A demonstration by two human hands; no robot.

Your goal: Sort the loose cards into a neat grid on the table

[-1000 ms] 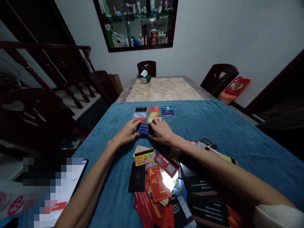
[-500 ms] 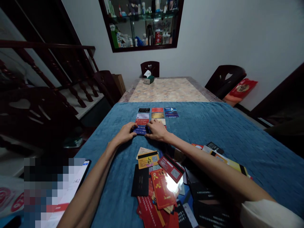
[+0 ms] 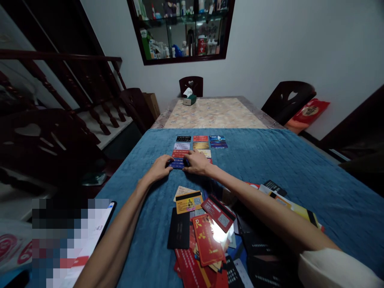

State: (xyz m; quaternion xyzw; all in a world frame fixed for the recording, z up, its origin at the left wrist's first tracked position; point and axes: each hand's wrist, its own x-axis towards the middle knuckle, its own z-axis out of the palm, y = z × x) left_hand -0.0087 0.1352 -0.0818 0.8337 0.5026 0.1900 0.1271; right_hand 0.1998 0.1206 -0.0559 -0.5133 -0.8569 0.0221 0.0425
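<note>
A dark blue card (image 3: 177,163) lies on the cloth at the near end of the left column of cards. My left hand (image 3: 159,168) has its thumb and fingers at the card's left edge. At the right edge, my right hand (image 3: 196,164) grips it with fingers bent, covering that end. Just beyond it is a red card (image 3: 180,153), then a pale lilac card (image 3: 181,146) and a black card (image 3: 183,139). The middle column has an orange-red card (image 3: 200,138), a gold card (image 3: 200,145) and a cream card (image 3: 207,153), partly behind my right hand. A blue picture card (image 3: 218,141) lies to the right.
A loose heap of cards, with a red card (image 3: 207,240) and a yellow card (image 3: 189,202), lies nearer me on the blue cloth (image 3: 270,164), partly under my right forearm. A phone (image 3: 99,232) is at left. Beyond the cloth stands a tissue box (image 3: 189,100).
The blue card has been drawn into line just below the red card, with both hands still at its edges. The camera view has shifted slightly left.
</note>
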